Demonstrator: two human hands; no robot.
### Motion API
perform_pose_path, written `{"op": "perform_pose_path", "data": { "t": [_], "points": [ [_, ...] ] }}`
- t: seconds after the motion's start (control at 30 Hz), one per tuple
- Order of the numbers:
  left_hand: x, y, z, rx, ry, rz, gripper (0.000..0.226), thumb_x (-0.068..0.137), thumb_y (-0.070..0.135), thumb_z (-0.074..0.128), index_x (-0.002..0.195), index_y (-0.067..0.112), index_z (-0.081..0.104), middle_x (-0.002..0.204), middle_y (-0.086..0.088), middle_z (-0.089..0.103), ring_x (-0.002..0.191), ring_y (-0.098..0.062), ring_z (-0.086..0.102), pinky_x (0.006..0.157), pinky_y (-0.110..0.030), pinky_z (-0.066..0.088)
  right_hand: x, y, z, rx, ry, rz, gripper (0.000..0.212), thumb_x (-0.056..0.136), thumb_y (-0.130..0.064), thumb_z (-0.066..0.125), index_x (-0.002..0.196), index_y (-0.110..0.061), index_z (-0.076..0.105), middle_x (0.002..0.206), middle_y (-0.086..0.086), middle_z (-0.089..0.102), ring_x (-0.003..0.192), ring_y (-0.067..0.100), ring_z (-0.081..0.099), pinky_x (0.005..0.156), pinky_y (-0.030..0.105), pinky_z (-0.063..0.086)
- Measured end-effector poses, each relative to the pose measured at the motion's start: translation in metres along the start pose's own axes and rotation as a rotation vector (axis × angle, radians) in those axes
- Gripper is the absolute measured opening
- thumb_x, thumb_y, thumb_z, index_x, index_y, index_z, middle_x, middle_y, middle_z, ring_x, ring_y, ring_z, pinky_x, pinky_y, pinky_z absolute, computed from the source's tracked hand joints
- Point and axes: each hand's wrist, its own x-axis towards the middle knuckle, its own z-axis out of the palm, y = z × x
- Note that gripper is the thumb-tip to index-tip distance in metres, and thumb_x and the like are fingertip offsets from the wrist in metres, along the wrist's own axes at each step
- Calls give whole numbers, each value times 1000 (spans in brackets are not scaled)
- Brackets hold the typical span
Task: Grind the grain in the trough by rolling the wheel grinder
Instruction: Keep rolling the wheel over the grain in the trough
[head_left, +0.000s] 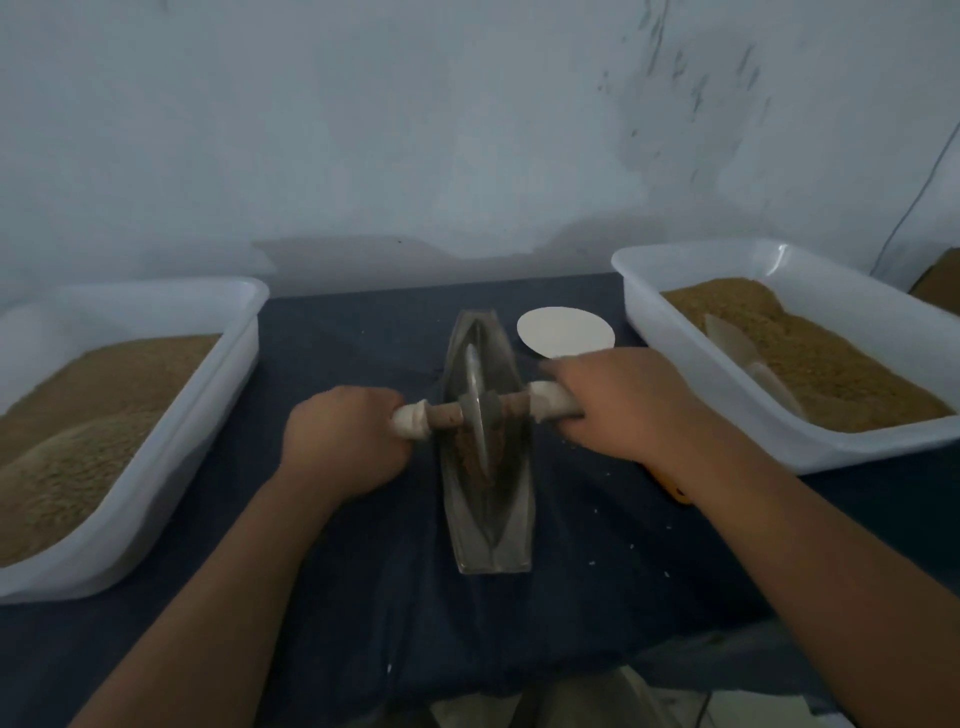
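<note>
A narrow boat-shaped metal trough (491, 540) lies lengthwise on the dark blue cloth at the centre. A metal wheel grinder (475, 410) stands upright in it, on a crosswise axle with pale handles. Brown grain (467, 452) lies in the trough around the wheel's base. My left hand (345, 441) grips the left handle. My right hand (618, 400) grips the right handle, fingers curled over it.
A white tub (156, 467) of grain stands at the left. Another white tub (727, 415) of grain at the right holds a clear scoop (737, 348). A white round dish (563, 330) sits behind my right hand. A yellow object (675, 491) peeks from under my right wrist. A wall rises behind.
</note>
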Motion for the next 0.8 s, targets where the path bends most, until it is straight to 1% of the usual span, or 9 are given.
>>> {"op": "perform_pose_path", "data": {
  "t": [0.03,0.1,0.27,0.37,0.47,0.53,0.63,0.7,0.8],
  "points": [
    [4,-1,-2,29,-13,30,25,81,55,58,70,33,57,66,13,58,60,-6,52,53,-25,35,1,2,2,-12,-39,17,14,83,-47,67,87,-34,62,78,-8,64,71,14,64,65,38,58],
    [15,-1,-7,92,-78,85,24,80,54,56,70,32,58,67,13,57,60,-7,52,54,-27,36,6,5,11,-6,-91,33,25,81,-46,67,69,-31,51,72,-9,55,63,12,56,58,35,53],
    [56,9,-16,188,-117,130,34,82,57,48,69,26,56,69,12,53,64,-18,54,63,-33,46,41,12,33,25,-90,161,20,88,-48,60,82,-30,55,76,-8,55,70,17,54,54,32,33],
    [76,17,-21,194,-113,111,35,86,55,54,69,24,57,71,8,56,67,-21,58,66,-34,50,61,13,39,2,-17,215,21,86,-49,58,93,-28,59,85,-4,62,75,24,55,59,33,36],
    [77,18,-24,169,-154,111,33,87,53,55,70,24,59,74,6,60,71,-23,61,67,-35,51,67,11,36,0,4,204,32,85,-44,57,106,-23,68,99,2,71,89,28,65,68,37,49],
    [62,11,-23,147,-195,132,30,83,52,54,69,25,59,72,8,59,68,-19,60,65,-33,50,54,10,35,22,-30,179,26,84,-47,58,91,-24,69,87,-2,69,83,24,67,62,33,46],
    [29,-6,-16,126,-237,216,29,71,57,50,67,30,58,66,12,58,60,-7,54,54,-27,40,19,9,32,15,-96,109,32,79,-57,52,63,-30,55,58,-10,56,54,10,54,48,26,33],
    [20,-11,-13,120,-213,247,35,66,64,42,67,31,56,64,13,56,58,-3,50,51,-25,33,7,8,28,27,-126,86,32,76,-59,49,61,-32,54,53,-10,53,48,7,51,45,26,34],
    [37,-6,-10,148,-181,216,34,74,60,47,67,29,57,65,12,56,59,-7,51,53,-27,37,26,10,32,10,-119,124,29,81,-55,53,65,-30,57,63,-9,59,56,11,54,50,28,36]
  ]
}}
